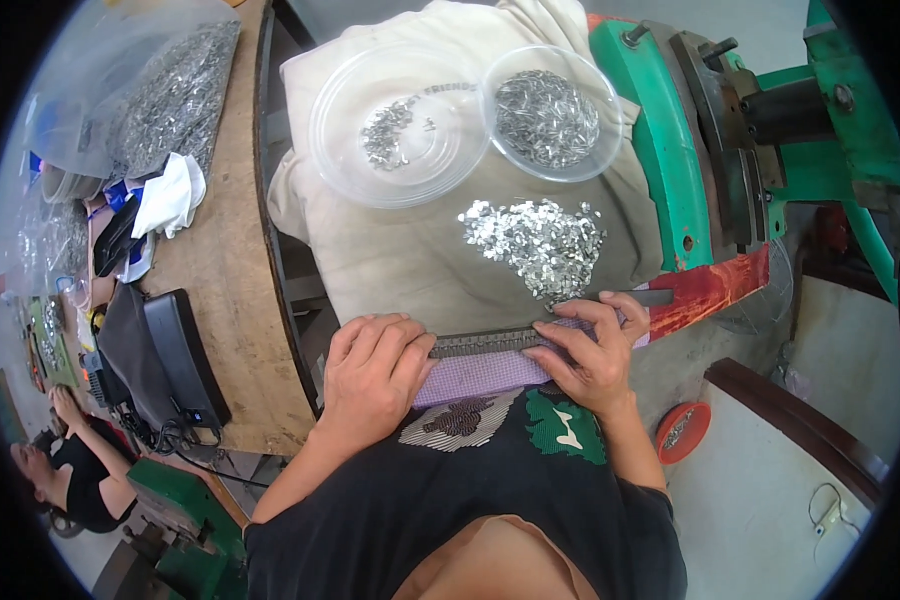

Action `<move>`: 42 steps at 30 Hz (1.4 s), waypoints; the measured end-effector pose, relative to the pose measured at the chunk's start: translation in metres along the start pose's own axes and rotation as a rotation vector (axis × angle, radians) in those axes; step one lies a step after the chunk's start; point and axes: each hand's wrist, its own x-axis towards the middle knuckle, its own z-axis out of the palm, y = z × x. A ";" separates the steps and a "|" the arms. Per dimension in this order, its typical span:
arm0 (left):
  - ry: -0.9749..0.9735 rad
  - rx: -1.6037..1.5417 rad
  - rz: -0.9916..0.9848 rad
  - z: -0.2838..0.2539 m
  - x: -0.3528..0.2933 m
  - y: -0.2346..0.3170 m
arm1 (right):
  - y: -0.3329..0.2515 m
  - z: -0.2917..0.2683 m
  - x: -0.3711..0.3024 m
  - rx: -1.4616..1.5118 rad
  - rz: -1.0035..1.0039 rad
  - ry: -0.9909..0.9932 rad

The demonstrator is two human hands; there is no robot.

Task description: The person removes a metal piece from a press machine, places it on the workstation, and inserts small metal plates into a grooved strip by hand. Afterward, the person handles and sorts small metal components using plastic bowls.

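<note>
A long dark metal strip with a row of notches [485,343] lies across my lap, over a purple checked cloth [480,375]. My left hand [375,372] grips its left end, the fingers curled together. At its right end, my right hand [595,352] has thumb and index finger bent against the strip; whether a small piece is between them is too small to tell. Just beyond my right fingers spreads a pile of small shiny metal pieces [540,240] on the beige cloth [390,265]. A dark flat bar [655,297] sticks out right of my right hand.
Behind the pile stand a clear tub with few metal pieces [335,180] and a fuller clear tub [548,115]. A green machine [670,150] is at the right, a red bowl [682,430] lower right. A wooden table [215,240] runs along the left; another person [90,465] sits beyond.
</note>
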 end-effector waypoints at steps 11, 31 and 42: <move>-0.057 -0.054 0.004 -0.015 0.012 -0.006 | 0.004 0.001 0.003 -0.001 -0.049 0.033; 0.068 -0.561 0.217 0.008 0.064 0.019 | 0.009 0.024 -0.019 -0.152 -0.011 0.418; 0.240 -0.632 0.264 0.028 0.069 0.018 | 0.010 0.022 -0.015 -0.117 -0.013 0.418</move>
